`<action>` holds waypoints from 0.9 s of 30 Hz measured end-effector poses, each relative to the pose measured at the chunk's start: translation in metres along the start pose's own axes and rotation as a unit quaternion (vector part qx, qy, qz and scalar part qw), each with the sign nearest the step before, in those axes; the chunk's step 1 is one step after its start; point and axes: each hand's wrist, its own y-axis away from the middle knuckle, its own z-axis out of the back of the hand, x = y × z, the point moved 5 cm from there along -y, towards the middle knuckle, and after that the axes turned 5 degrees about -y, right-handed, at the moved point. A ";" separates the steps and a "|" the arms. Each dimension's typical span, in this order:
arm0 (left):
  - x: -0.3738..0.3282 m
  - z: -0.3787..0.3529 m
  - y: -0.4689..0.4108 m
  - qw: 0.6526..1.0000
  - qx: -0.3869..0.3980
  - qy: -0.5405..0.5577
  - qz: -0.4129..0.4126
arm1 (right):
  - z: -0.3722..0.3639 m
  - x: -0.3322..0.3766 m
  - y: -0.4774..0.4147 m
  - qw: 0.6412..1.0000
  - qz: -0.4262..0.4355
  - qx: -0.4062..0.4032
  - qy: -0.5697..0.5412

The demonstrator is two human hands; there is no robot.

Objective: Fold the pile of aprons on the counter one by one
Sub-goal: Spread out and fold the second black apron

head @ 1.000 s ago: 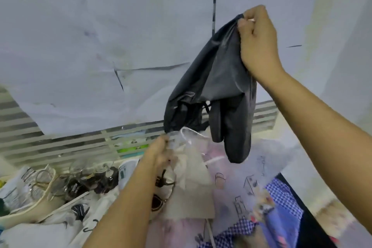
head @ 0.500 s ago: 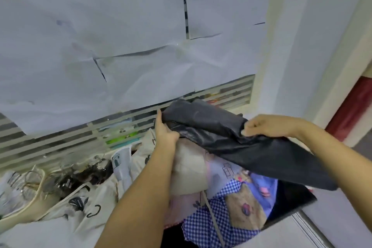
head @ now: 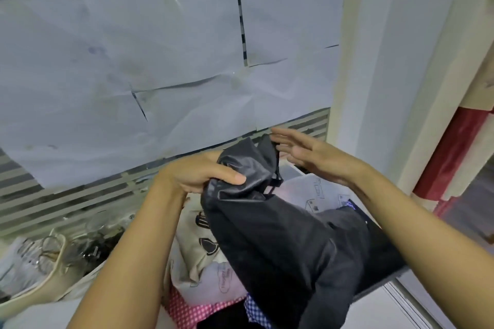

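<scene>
My right hand (head: 307,152) has let go of the dark apron (head: 280,235).
My left hand (head: 197,173) now bunches it above the pile (head: 203,256); the right, gripping a moment ago, is spread beside its top edge, perhaps touching.

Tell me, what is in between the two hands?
The bunched top of the dark apron sits between the left hand, which grips it, and the open right hand, in the head view.

Creased white paper sheets (head: 160,61), overlapping, cover a horizontally striped frosted glass partition (head: 53,203). Pale cream upright frame (head: 374,61) at right, red panel (head: 454,155) beyond. Light even.
</scene>
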 end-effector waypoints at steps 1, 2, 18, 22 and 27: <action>-0.004 -0.003 0.011 1.000 0.003 0.009 -0.021 | -0.008 0.007 -0.005 1.000 0.010 -0.013 0.024; -0.005 -0.005 0.019 0.999 0.002 0.024 -0.041 | -0.015 0.013 -0.009 0.998 0.015 -0.026 0.047; 0.080 -0.056 0.077 0.992 0.022 0.125 -0.005 | -0.120 -0.069 0.069 0.944 -0.245 0.151 -0.159; 0.096 -0.088 0.080 0.983 0.022 0.183 -0.016 | -0.101 -0.054 0.077 0.977 -0.171 0.056 -0.115; 0.112 -0.137 0.066 0.930 -0.061 0.360 -0.043 | -0.056 -0.028 0.113 0.993 -0.025 -0.110 0.040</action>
